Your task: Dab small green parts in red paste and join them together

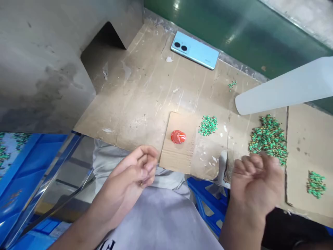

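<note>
My left hand [135, 177] is held in front of my body, left of the small cardboard piece [178, 158]. Its fingers are curled together, and a tiny brass-coloured bit shows at them. On that cardboard sits a small glossy red oval object [178, 136]. My right hand [257, 184] is palm up with its fingers curled in, at the near edge of a big pile of tiny green and brass parts [269, 137]. Whatever its fingers hold is hidden. A smaller heap of green parts [208, 125] lies right of the red object.
A light blue phone [195, 50] lies at the back by the green wall. A white tube [283, 86] slants over the table from the right. Another green heap [316, 184] lies far right. A grey metal machine [47, 69] fills the left; a blue bin [23, 187] stands below it.
</note>
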`<action>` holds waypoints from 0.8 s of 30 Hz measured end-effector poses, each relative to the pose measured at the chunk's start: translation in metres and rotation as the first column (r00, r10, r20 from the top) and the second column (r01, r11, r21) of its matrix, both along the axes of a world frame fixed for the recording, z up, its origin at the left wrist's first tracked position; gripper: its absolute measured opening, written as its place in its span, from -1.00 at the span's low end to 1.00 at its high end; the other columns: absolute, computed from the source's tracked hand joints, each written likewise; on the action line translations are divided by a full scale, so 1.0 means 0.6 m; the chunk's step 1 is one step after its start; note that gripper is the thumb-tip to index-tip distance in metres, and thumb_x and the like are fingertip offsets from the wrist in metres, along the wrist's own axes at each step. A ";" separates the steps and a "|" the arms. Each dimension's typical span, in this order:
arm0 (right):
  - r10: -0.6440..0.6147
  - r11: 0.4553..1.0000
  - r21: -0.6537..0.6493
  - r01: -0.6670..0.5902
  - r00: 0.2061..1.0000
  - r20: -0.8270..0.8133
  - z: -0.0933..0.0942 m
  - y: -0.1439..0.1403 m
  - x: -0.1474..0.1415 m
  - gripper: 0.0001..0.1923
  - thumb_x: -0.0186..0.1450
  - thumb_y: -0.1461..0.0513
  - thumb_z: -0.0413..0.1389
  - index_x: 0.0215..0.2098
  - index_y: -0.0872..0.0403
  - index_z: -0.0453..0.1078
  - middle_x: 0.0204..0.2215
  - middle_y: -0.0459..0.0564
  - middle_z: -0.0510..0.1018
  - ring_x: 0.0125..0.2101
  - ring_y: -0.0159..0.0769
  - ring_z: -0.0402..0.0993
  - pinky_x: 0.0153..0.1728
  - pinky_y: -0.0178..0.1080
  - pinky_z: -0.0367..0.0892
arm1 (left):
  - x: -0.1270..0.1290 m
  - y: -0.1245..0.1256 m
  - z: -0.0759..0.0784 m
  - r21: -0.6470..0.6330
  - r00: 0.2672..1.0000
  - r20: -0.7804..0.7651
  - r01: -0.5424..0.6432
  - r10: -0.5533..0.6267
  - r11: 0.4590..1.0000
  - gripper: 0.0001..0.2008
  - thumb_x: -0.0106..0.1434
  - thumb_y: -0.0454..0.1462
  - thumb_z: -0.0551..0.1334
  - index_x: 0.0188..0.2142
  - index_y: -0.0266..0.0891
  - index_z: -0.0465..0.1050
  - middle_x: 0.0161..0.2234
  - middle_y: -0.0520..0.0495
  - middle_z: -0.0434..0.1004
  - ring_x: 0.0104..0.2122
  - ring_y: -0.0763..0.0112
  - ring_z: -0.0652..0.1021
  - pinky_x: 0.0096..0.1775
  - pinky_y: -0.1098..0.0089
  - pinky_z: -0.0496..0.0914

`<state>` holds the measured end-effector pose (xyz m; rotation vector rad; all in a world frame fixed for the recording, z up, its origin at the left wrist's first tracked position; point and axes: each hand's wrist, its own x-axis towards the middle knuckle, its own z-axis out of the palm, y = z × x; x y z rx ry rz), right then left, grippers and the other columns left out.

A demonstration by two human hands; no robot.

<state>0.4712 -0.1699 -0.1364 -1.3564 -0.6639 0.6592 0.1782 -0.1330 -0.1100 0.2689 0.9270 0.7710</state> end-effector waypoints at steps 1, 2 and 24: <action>-0.033 0.999 0.016 0.033 0.999 -0.011 0.003 0.004 0.015 -0.82 0.40 0.16 0.25 -0.36 0.04 0.50 -0.53 -0.19 0.34 -0.64 -0.47 0.03 -0.64 -0.38 0.10 | -0.001 0.002 0.006 -0.036 0.998 0.020 -0.055 0.056 0.998 -0.81 0.06 -0.38 0.35 -0.27 -0.23 0.57 -0.36 0.00 0.33 -0.41 0.46 0.30 -0.40 0.49 0.33; -0.056 0.998 0.027 0.057 0.998 -0.024 0.004 0.008 0.025 -0.85 0.39 0.15 0.26 -0.31 0.04 0.53 -0.49 -0.17 0.36 -0.62 -0.46 0.05 -0.63 -0.37 0.12 | -0.002 0.005 0.011 -0.063 0.995 0.034 -0.090 0.092 0.994 -0.78 -0.02 -0.42 0.33 -0.31 -0.22 0.54 -0.32 -0.03 0.36 -0.36 0.43 0.35 -0.36 0.49 0.37; 0.433 0.893 -0.378 -0.243 0.237 0.870 -0.052 0.089 -0.009 -0.83 0.52 0.16 0.14 -0.18 0.03 0.53 -0.24 0.09 0.56 -0.19 -0.04 0.44 -0.10 0.02 0.32 | -0.023 -0.008 -0.020 0.000 0.978 0.209 -0.001 0.001 1.000 -0.82 0.39 -0.23 0.48 -0.04 -0.21 0.71 -0.04 -0.20 0.79 0.01 0.28 0.75 -0.03 0.59 0.59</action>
